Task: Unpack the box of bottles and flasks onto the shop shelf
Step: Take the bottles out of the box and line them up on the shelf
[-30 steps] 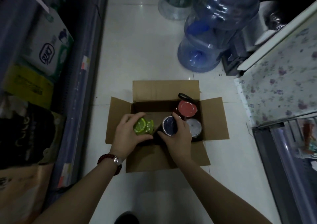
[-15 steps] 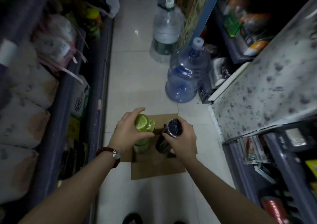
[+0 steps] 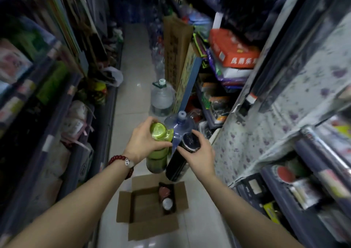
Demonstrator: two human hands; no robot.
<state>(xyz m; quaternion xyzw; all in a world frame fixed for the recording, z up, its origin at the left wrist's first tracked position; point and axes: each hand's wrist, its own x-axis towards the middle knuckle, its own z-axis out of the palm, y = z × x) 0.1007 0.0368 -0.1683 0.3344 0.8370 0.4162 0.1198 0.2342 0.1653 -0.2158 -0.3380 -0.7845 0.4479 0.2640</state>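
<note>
My left hand [image 3: 142, 142] grips a green bottle [image 3: 158, 152] by its lid end, held upright well above the floor. Beside it, my right hand [image 3: 201, 155] holds a black flask [image 3: 180, 160] near its top. The two bottles hang side by side, almost touching. Below them the open cardboard box [image 3: 140, 207] stands on the tiled floor. Inside its right side remain a red-lidded bottle [image 3: 164, 191] and a silver-lidded one [image 3: 167, 203]. On the right runs the shop shelf [image 3: 284, 196], with a red-topped item [image 3: 285, 174] on a lower level.
Narrow aisle between stocked shelves on both sides. A large blue water jug [image 3: 179, 126] and a clear water jug [image 3: 162, 97] stand on the floor ahead. A floral-papered shelf board [image 3: 266, 130] juts out on the right. Packaged goods fill the left shelves [image 3: 57, 114].
Both hands lifted the green bottle and the black flask out of the box and raised them high. The view tilted up from the box toward the aisle.
</note>
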